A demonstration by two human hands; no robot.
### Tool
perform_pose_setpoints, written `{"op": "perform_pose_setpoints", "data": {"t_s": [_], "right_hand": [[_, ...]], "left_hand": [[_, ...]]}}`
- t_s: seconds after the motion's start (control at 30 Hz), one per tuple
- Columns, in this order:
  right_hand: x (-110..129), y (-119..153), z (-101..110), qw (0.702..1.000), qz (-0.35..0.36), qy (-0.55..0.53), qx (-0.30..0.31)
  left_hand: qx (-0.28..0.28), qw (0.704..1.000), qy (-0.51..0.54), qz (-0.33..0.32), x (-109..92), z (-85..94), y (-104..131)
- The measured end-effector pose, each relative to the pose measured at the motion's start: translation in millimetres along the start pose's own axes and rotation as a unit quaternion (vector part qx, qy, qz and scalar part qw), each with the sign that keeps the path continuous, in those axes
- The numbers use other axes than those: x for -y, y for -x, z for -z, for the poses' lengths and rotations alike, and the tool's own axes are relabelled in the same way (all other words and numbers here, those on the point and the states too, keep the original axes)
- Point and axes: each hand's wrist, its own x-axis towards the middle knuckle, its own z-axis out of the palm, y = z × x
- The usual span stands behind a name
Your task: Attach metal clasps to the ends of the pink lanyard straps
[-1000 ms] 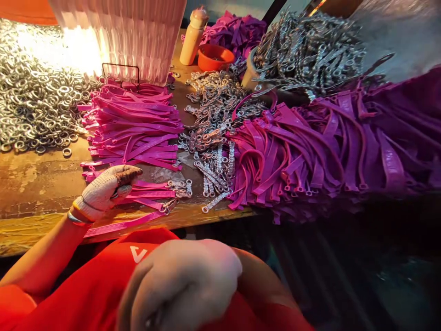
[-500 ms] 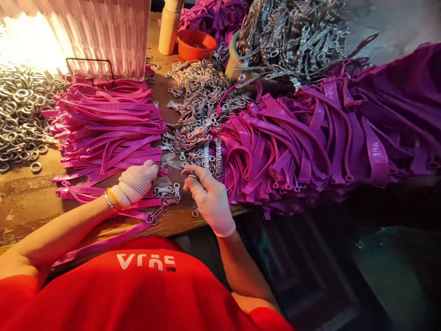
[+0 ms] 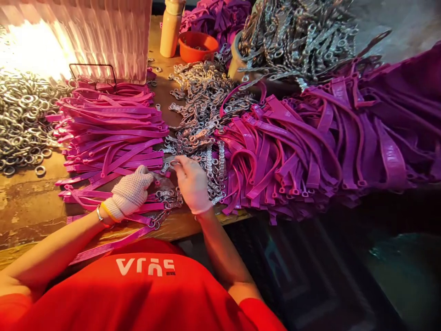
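Note:
My left hand (image 3: 132, 189), in a dotted white glove, is closed near the right ends of the stacked pink straps (image 3: 113, 133); a small pink strap end shows beside its fingers. My right hand (image 3: 193, 181), in a thin pale glove, has thumb and forefinger pinched at a small silver chain piece (image 3: 167, 166), just right of my left hand. Below both hands, silver chain pieces (image 3: 168, 198) hang from pink straps at the table's front edge. What lies inside my left fist is hidden.
Silver rings (image 3: 25, 119) are heaped at the left. Behind my hands lie loose chain pieces (image 3: 200, 105). A purple strap pile (image 3: 292, 142) fills the right side. Farther back stand an orange bowl (image 3: 198, 54), a bottle (image 3: 170, 32) and a container (image 3: 236, 64) heaped with metal chains.
My right hand has moved left and slightly up, to a chain piece close to my left hand. My left hand has shifted slightly left and down. The whole view has shifted a little.

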Motion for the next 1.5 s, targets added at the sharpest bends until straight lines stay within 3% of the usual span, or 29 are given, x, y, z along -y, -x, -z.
{"op": "perform_pose_setpoints", "data": {"t_s": [0.07, 0.2, 0.27, 0.37, 0.53, 0.6, 0.73, 0.8, 0.87, 0.93, 1.03, 1.17, 1.33, 1.5], "right_hand": [[10, 5, 9, 0.997, 0.041, -0.063, 0.0], [45, 27, 25, 0.986, 0.136, -0.082, 0.056], [59, 36, 25, 0.981, 0.169, -0.051, 0.08], [73, 43, 22, 0.975, 0.185, 0.031, 0.117], [89, 43, 23, 0.934, 0.244, 0.201, 0.166], [93, 43, 25, 0.922, 0.251, 0.228, 0.189], [92, 47, 20, 0.94, 0.214, 0.199, 0.177], [89, 52, 16, 0.947, 0.21, 0.186, 0.158], [88, 56, 13, 0.95, 0.211, 0.179, 0.148], [88, 58, 12, 0.951, 0.206, 0.169, 0.16], [89, 57, 13, 0.944, 0.19, 0.167, 0.213], [86, 56, 8, 0.929, 0.174, 0.198, 0.261], [76, 65, -3, 0.912, 0.227, 0.226, 0.257], [68, 69, -10, 0.912, 0.263, 0.223, 0.221]], "left_hand": [[-0.015, 0.982, 0.185, -0.027, 4, 5.2, 15], [0.033, 0.855, 0.513, 0.063, 8, 15.4, 46], [0.032, 0.806, 0.583, 0.098, 8, 17.5, 58], [0.031, 0.778, 0.617, 0.115, 8, 15.9, 72], [0.02, 0.787, 0.604, 0.127, 8, 10.2, 87], [0.014, 0.803, 0.584, 0.116, 7, 8.3, 91], [-0.058, 0.897, 0.438, 0.023, 10, 0.6, 94], [-0.077, 0.922, 0.38, -0.009, 14, -4.4, 94], [-0.041, 0.916, 0.399, -0.007, 18, -8.2, 94], [0.006, 0.886, 0.463, 0.02, 21, -10.6, 96], [0.005, 0.859, 0.509, 0.055, 22, -13.4, 100], [-0.046, 0.897, 0.439, 0.037, 20, -17.4, 104], [-0.084, 0.921, 0.38, 0.008, 19, -18.2, 101], [-0.063, 0.932, 0.356, -0.014, 20, -16.2, 92]]}}
